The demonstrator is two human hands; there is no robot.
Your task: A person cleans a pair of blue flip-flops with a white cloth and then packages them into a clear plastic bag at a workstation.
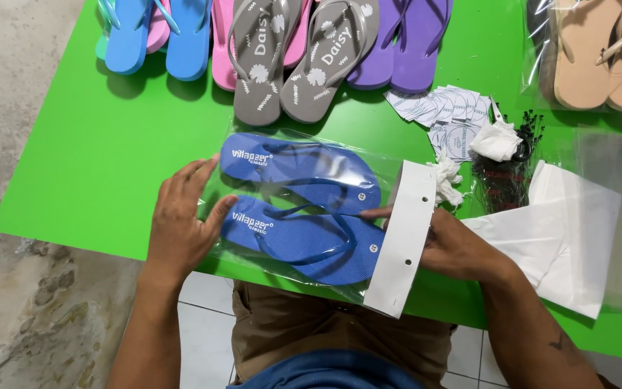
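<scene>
Two blue flip-flops (300,209) bagged, long axis left-right | left hand (181,220) flat on bag | right hand (455,248) pinching white header card (404,238)

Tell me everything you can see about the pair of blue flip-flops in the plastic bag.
The pair of blue flip-flops lies flat, side by side, inside a clear plastic bag on the green table. They look like foam rubber, with thin blue straps and white lettering at the heels. A white card header caps the bag's toe end. The left hand rests on the heel end of the bag; the right hand holds the header, a fingertip reaching onto the bag.
</scene>
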